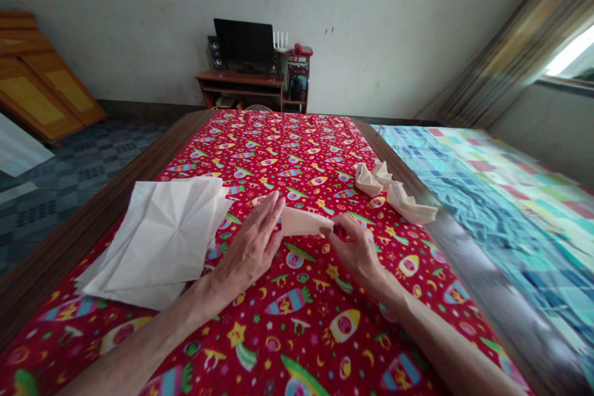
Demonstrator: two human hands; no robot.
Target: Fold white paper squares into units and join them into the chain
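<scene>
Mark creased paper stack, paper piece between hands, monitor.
Creased paper stack [158, 236], head view: middle of top sheet.
Paper piece [304, 223], head view: middle of visible face.
Monitor [244, 43], head view: screen center.

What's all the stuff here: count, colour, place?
Folded paper: one, whitish, mid-table
Loose sheets: several, white, left
Folded pieces: several, cream, right
Patterned cloth: one, red, tabletop
Table: one, brown, foreground
Monitor: one, black, desk
Speakers: two, black, beside monitor
Router: one, white, beside monitor
Telephone: one, red, desk
Desk: one, brown, far wall
Cabinet: one, orange, left
Fabric: uncounted, multicoloured, right
Curtain: one, tan, right
Left grip: one, bare, paper's left end
Right grip: one, bare, paper's right end
</scene>
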